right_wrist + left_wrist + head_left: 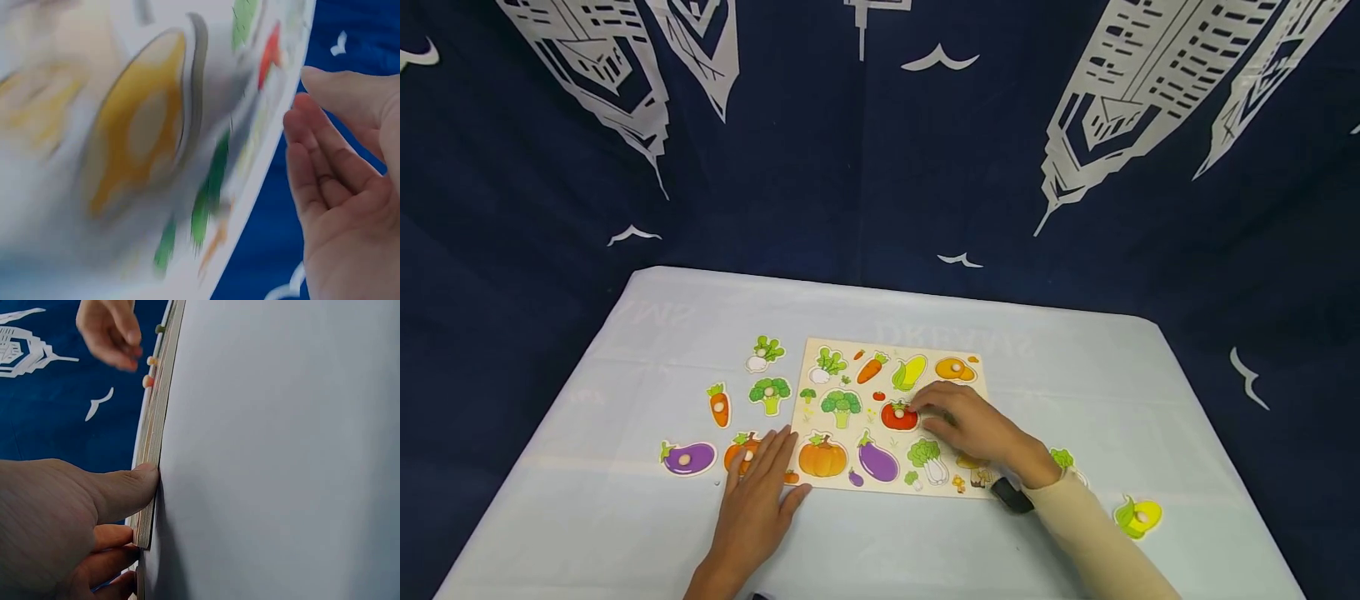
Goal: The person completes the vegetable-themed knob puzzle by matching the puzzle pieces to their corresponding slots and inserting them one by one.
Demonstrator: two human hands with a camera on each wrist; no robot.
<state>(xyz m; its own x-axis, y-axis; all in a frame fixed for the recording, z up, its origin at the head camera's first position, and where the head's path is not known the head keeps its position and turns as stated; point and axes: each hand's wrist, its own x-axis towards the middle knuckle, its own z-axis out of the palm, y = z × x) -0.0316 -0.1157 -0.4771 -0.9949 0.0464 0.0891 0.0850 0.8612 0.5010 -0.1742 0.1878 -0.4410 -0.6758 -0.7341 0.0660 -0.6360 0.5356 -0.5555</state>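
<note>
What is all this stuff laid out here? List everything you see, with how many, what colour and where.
puzzle board: one, pale wood with vegetable pictures, middle of the table
tomato piece: one, red, in the board, at the right hand's fingertips
loose pieces left of the board: five; radish white and green, carrot orange, broccoli green, eggplant purple, pumpkin orange, partly under the left hand
loose pieces right of the board: two; corn yellow-green, a green one by the wrist
table: one, pale blue cover
backdrop: dark blue, white buildings
left hand: flat on the table, thumb against the board's edge
right hand: over the board
</note>
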